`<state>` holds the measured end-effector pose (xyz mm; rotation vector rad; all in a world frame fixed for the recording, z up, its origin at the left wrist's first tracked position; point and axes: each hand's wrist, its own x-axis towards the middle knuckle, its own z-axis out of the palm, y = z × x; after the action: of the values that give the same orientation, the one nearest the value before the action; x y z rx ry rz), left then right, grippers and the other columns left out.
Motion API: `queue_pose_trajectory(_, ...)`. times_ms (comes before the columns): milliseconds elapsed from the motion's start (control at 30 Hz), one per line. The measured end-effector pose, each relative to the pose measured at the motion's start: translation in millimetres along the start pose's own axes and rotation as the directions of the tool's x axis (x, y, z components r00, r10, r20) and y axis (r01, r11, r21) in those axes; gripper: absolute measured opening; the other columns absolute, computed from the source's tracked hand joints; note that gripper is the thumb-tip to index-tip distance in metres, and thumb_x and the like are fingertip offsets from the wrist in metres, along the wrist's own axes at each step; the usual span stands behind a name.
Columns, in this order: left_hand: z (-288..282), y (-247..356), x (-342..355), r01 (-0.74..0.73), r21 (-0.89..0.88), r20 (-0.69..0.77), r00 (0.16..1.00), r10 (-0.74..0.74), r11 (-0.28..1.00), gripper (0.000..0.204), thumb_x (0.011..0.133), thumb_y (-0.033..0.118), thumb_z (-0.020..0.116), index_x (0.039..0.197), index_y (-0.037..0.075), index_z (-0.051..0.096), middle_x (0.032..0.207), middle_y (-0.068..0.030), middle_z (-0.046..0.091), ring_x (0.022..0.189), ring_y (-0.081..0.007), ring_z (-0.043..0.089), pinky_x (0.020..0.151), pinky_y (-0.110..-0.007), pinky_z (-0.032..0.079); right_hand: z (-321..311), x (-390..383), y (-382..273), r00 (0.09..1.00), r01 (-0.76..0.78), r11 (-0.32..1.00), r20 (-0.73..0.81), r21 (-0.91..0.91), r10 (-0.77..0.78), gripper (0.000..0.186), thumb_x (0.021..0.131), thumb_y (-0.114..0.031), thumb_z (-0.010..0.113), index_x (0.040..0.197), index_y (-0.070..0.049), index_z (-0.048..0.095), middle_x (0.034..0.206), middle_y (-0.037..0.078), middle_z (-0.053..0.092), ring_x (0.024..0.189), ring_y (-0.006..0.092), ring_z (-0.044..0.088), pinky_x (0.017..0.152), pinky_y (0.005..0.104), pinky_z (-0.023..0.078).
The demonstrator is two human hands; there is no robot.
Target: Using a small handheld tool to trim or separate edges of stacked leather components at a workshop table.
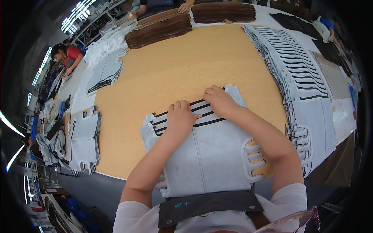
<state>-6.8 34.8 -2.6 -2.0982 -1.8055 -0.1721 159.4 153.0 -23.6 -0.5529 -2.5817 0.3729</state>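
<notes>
L hand [179,115] & R hand [220,101] palm-down on the far, black-striped end of pale grey slotted panels [221,155], laid centre to 6 o'clock on tan bench [178,58]. L forearm [149,169] in from approx 7, R forearm [266,136] from 4. L fingers bent, close tog., thumb twd 3; R fingers bent twd 10. Both grips part-curled; can't tell if either pinches a panel, undersides hidden. L forearm hides part of the slotted edge at 7. Co-worker [161,3] at 12 cut off by frame.
</notes>
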Motion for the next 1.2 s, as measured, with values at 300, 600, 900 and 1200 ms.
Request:
queue_pose_trajectory(300,-15,18,20,0.100,0.026,0.208,0.973,-0.103,0.995,0.052,0.086,0.042,0.062,0.122,0.004,0.060,0.084,-0.0086,0.057,0.082,-0.0231,0.057,0.071,-0.034,0.047,-21,-12,14,0.998,-0.026,0.995,-0.057,-0.101,0.020,0.019,0.068,0.006,0.058,0.085,-0.002,0.062,0.094,0.008,0.058,0.096,0.0271,0.054,0.086,0.0376,0.045)
queue_pose_trajectory(600,8,0,24,-0.021,-0.217,0.014,1.000,0.025,0.976,0.035,0.086,0.028,0.066,0.116,0.010,0.067,0.091,-0.0070,0.054,0.083,-0.0236,0.055,0.070,-0.036,0.047,-28,-16,18,0.989,-0.143,0.978,0.021,-0.152,0.148,0.028,0.077,-0.002,0.055,0.097,-0.010,0.071,0.093,0.007,0.058,0.097,0.0249,0.054,0.086,0.0359,0.043)
queue_pose_trajectory(900,12,-2,34,-0.183,-0.240,-0.049,0.983,0.176,0.953,0.032,0.088,0.021,0.063,0.117,0.008,0.064,0.087,-0.0078,0.052,0.080,-0.0241,0.056,0.068,-0.035,0.049,-30,-15,13,1.000,-0.024,0.978,0.010,-0.207,0.026,0.034,0.077,-0.005,0.058,0.105,-0.017,0.073,0.088,0.003,0.057,0.094,0.0207,0.054,0.090,0.0338,0.039)
queue_pose_trajectory(1200,18,-2,35,-0.115,-0.491,-0.040,0.993,0.109,0.864,0.031,0.088,0.021,0.063,0.115,0.007,0.063,0.084,-0.0093,0.053,0.079,-0.0257,0.057,0.067,-0.038,0.048,-35,-19,11,0.994,0.011,0.966,0.106,-0.258,0.017,0.035,0.080,-0.005,0.058,0.111,-0.016,0.071,0.093,0.003,0.059,0.100,0.0207,0.054,0.095,0.0357,0.037)
